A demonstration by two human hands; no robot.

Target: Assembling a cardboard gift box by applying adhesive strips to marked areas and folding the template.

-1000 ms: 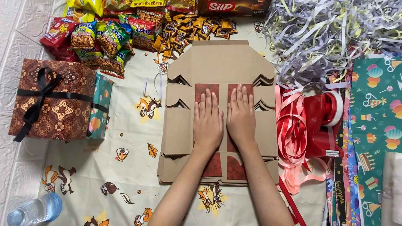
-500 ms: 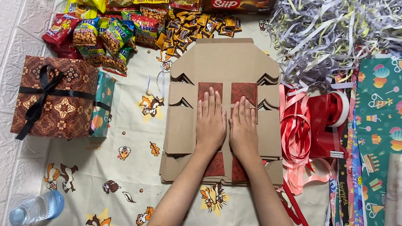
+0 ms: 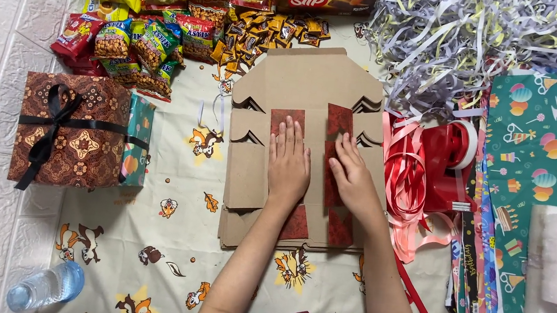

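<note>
Both hands are lying flat, palms down, on a stack of flattened brown cardboard boxes [image 3: 307,145] in the middle of a cartoon-print cloth [image 3: 148,232]. The left hand [image 3: 288,166] has its fingers together and pressed onto the cardboard over a dark red patterned panel; the right hand [image 3: 352,178] sits just beside it, fingers slightly spread, on the second red panel. Neither one is gripping anything, they're just open and resting on the board, close together but not touching.

Everything else I'll place off that cardboard stack. Left of it, well apart, there's a brown batik-patterned gift box [image 3: 70,129] tied with a black ribbon, with a teal wrapped parcel [image 3: 136,139] leaning right against its side. Above it is a heap of snack packets [image 3: 147,35] and small gold-wrapped sweets [image 3: 263,32]. Above and to the right, a big pile of grey shredded paper [image 3: 466,45]. Right beside it, red ribbon [image 3: 413,169] spilling off a spool, then sheets of birthday wrapping paper [image 3: 529,167]. Down to the lower left, a clear water bottle [image 3: 45,286] on its side.
</note>
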